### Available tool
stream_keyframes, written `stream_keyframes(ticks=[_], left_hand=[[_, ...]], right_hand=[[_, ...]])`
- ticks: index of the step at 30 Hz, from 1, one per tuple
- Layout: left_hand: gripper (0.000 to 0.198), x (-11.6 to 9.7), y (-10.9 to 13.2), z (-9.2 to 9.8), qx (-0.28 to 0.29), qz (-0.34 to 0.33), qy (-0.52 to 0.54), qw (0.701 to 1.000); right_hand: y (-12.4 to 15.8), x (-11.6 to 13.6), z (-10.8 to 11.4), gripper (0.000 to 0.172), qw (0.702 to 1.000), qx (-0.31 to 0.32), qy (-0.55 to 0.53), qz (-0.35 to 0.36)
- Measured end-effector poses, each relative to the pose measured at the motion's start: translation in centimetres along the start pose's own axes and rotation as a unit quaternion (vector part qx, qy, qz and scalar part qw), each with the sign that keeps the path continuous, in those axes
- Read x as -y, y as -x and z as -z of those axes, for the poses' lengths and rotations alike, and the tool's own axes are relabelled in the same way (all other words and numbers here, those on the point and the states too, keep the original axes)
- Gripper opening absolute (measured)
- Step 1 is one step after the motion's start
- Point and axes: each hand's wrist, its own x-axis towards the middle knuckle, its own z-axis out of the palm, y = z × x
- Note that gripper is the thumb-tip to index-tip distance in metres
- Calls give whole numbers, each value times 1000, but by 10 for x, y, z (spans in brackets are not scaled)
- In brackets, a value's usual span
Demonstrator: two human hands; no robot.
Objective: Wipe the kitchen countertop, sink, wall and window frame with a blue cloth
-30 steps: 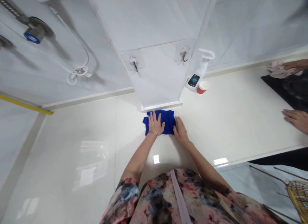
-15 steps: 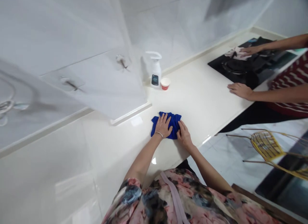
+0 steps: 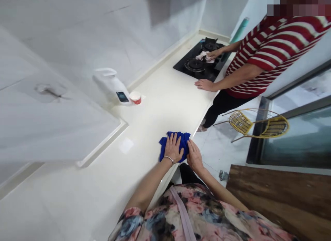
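A folded blue cloth [image 3: 181,139] lies on the white counter [image 3: 160,106] near its front edge. My left hand [image 3: 172,149], with a thin bracelet at the wrist, rests flat on top of the cloth with fingers spread. Beside it, my right hand [image 3: 194,156] touches the cloth's right edge at the counter's rim, its fingers extended and close together. Most of the cloth's middle is hidden under my left hand.
A white spray bottle [image 3: 113,85] and a small red cup [image 3: 136,97] stand by the wall. Another person in a red striped shirt [image 3: 269,44] wipes a black gas hob [image 3: 200,61] with a pale cloth. A yellow wire chair [image 3: 258,123] stands on the floor.
The view has swung right, bringing the other person and hob into sight. The cloth and both hands now sit at the counter's front edge instead of by the wall panel.
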Motion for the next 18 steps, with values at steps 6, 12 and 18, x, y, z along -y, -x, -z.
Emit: stream_keyframes(ticks=[6,12,18], left_hand=[[71,-12,-19,-4,2,-12,-11,1000],[64,-19,-77,-6,-1,-30,-21,999],[60,-23,-157,-8,-7,-45,-30,999]], right_hand=[[6,-12,2,98,998,46,-30,-40],[-20,-24,0,115,973,142,-61,-172],[-54,-58,15,107,963,133,-87,-217]])
